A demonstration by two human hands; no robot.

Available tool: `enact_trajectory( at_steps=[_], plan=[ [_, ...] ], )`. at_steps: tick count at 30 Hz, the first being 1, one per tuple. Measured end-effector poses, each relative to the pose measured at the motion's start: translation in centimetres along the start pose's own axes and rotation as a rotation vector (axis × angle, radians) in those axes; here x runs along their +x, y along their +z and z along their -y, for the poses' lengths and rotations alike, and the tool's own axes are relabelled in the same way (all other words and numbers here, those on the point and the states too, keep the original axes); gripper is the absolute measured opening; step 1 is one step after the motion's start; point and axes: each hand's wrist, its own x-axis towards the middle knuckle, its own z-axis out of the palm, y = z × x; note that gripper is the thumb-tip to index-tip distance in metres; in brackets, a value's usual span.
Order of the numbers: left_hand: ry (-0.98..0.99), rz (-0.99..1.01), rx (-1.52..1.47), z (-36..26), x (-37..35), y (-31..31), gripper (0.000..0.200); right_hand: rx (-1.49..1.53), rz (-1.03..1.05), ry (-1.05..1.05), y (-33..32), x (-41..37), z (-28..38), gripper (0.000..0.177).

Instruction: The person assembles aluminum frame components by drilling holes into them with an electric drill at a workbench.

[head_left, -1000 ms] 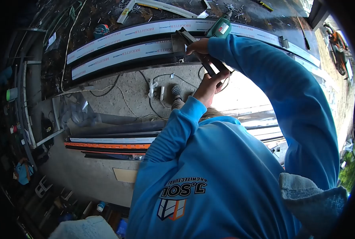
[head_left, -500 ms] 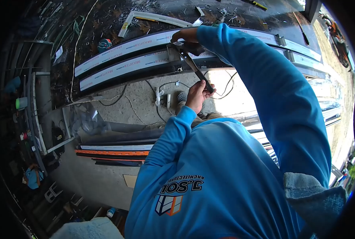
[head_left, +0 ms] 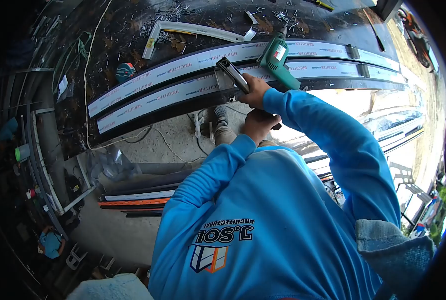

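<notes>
My right hand (head_left: 255,90) is wrapped around a short dark metal profile (head_left: 235,76), whose open hollow end points up and left over the bench edge. Just below it, close to my body, my left hand (head_left: 259,125) is closed round the lower part of the same profile, its dark end showing beside the fingers. A green power drill (head_left: 278,62) lies across two long profiles covered in white printed film, the far profile (head_left: 183,65) and the near profile (head_left: 168,95). The drill's handle points towards my right forearm.
On the dark bench lie a metal angle piece (head_left: 200,29), scattered screws, a green-and-dark object (head_left: 125,72) and a cable (head_left: 90,75). Two small brackets (head_left: 352,51) sit on the profiles' right part. Stacked bars (head_left: 133,203) lie behind me; another person (head_left: 51,242) is at lower left.
My right hand has come off the far profile and down onto the metal profile. The drill now lies uncovered on the film-covered profiles. My left hand has moved down, nearer my body.
</notes>
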Motion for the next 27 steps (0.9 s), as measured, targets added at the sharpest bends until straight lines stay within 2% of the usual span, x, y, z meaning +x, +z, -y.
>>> enact_trajectory(
  at_steps=[1,2,3,5,7,9,11,13,15,17,20,21,22,24,25,27],
  plan=[
    [-0.074,0.111,-0.04,-2.9,-0.5,-1.3,0.046,0.004,0.007,0.018,-0.2,-0.6,0.4,0.054],
    [-0.14,0.222,-0.077,-5.0,-0.6,-3.1,0.049,0.051,-0.01,-0.076,-1.5,-1.2,1.6,0.053],
    [-0.146,0.226,-0.086,-5.5,-0.6,-4.9,0.049,0.096,-0.024,-0.17,-2.6,-1.7,2.5,0.051],
    [0.063,0.118,0.08,-6.0,-1.2,-8.9,0.06,0.299,0.007,-0.313,-4.7,-3.0,1.6,0.05],
    [0.389,-0.134,0.633,-6.9,0.0,-14.8,0.074,0.287,0.046,-0.095,-8.7,-6.7,4.3,0.05],
    [0.496,-0.231,0.885,-6.6,1.9,-18.5,0.092,0.245,0.03,0.012,-10.6,-9.9,4.3,0.049],
    [0.518,-0.166,0.892,-6.0,4.2,-19.6,0.096,-0.219,0.182,0.407,-13.5,-12.0,6.8,0.04],
    [0.551,-0.092,0.899,-5.0,5.6,-19.6,0.101,-0.624,0.37,0.37,-15.4,-14.7,3.1,0.024],
    [0.557,-0.037,1.022,-3.9,7.0,-19.3,0.103,-0.626,0.288,0.35,-16.6,-15.9,2.2,0.014],
    [0.568,-0.015,1.022,-3.5,7.4,-19.5,0.1,-0.609,0.147,0.626,-17.9,-16.8,2.1,0.013],
    [0.593,0.013,0.964,-3.1,7.7,-19.5,0.095,-0.641,-0.238,0.545,-19.0,-17.3,-2.7,0.016],
    [0.615,0.026,0.951,-3.2,7.8,-19.5,0.095,-0.637,-0.33,0.612,-19.0,-16.3,-4.1,0.018],
    [0.602,0.024,0.967,-3.3,7.8,-19.4,0.093,-0.635,-0.481,0.525,-18.7,-15.4,-6.9,0.02],
    [0.571,0.013,0.983,-3.7,7.9,-19.3,0.088,-0.562,-0.674,0.494,-18.2,-12.5,-11.5,0.02],
    [0.583,0.017,0.978,-3.9,7.9,-19.2,0.088,-0.55,-0.739,0.456,-18.0,-10.9,-13.6,0.022],
    [0.551,0.038,0.976,-4.0,7.9,-19.4,0.088,-0.54,-0.695,0.541,-18.0,-7.7,-17.9,0.027]
  ],
)
